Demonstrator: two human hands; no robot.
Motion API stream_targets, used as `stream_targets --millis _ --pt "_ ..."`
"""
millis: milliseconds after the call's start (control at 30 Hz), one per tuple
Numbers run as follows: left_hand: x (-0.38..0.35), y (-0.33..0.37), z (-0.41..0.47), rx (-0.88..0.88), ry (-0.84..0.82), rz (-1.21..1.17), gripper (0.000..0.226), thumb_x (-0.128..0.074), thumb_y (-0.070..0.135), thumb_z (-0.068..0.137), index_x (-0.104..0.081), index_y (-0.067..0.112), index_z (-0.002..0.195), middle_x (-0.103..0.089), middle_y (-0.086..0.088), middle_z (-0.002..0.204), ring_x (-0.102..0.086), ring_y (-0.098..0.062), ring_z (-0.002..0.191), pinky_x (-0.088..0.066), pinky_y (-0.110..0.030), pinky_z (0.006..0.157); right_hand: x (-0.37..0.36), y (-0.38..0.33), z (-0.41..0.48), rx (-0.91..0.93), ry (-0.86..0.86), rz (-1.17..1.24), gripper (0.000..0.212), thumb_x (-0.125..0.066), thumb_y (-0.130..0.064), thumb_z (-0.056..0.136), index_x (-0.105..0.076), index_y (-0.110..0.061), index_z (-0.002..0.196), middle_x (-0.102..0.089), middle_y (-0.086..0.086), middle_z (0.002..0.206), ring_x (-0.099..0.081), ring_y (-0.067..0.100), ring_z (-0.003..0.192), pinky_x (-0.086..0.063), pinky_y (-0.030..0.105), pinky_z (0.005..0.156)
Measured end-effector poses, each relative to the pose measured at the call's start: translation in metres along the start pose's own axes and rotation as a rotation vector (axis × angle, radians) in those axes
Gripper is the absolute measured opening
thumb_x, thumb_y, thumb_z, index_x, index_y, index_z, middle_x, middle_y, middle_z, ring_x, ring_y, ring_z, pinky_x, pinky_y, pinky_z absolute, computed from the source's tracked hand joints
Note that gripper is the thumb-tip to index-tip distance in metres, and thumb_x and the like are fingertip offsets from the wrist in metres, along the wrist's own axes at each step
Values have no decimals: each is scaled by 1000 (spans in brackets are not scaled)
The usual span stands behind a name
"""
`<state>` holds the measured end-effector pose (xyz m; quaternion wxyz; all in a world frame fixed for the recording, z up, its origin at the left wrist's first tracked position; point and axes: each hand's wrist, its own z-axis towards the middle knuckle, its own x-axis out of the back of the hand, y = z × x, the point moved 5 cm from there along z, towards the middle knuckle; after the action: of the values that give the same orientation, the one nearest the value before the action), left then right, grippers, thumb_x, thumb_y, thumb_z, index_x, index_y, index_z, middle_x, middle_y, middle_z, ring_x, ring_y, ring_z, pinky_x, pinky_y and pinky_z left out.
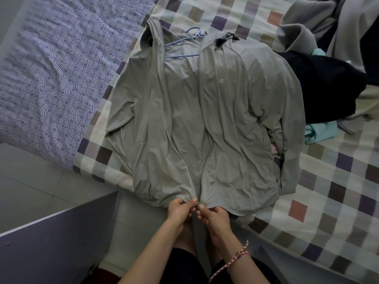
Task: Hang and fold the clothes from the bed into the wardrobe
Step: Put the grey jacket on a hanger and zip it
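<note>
Both hands meet at the near edge of the bed (320, 201): the left hand (180, 210) pinches one side of the hem of the grey jacket (205, 124), and the right hand (214, 216) pinches the zipper (198, 206) end beside it. The jacket lies flat, front open, with a blue hanger (184, 41) inside its collar toward the far edge. A misseated pin would likely jam the slider; tugging could pull the shoulders off the hanger.
</note>
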<state>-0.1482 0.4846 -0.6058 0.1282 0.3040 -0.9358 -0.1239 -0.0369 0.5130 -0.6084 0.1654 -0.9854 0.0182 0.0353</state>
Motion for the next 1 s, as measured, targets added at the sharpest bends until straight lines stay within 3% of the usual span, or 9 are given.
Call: stream_targets --millis 267,467,667,800,1000 --pt "3 -6 2 18 -8 2 27 -65 5 85 -53 6 61 -53 6 35 -46 2 30 -35 -10 35 1 11 0 -103 48 91 7 -59 6 86 -62 12 87 -64 13 68 -61 12 53 -50 16 48" --pt "4 -7 3 6 12 11 28 -67 5 83 -53 8 59 -52 6 37 -45 2 31 -35 -11 35 4 12 0 -47 137 52 10 -65 5 83 -60 9 90 -64 16 74 -58 18 60 -50 18 49" --pt "4 -11 -1 -7 43 6 28 -68 4 83 -53 6 59 -50 6 35 -42 2 29 -35 -11 35 7 16 1 -53 198 64 8 -66 6 81 -59 4 76 -63 14 66 -55 18 56 -50 21 50" --pt "2 -17 -7 20 41 -45 32 -64 0 84 -48 3 57 -48 5 30 -41 1 24 -33 -12 30 4 20 -1 -110 251 111 15 -66 7 81 -57 3 69 -57 11 55 -50 18 51 -49 33 58" --pt "2 -20 -8 0 36 3 27 -66 0 83 -55 3 59 -49 6 32 -42 2 27 -34 -11 33 5 15 -4 -105 267 111 21 -66 6 81 -54 0 65 -57 7 47 -51 10 39 -46 22 43"
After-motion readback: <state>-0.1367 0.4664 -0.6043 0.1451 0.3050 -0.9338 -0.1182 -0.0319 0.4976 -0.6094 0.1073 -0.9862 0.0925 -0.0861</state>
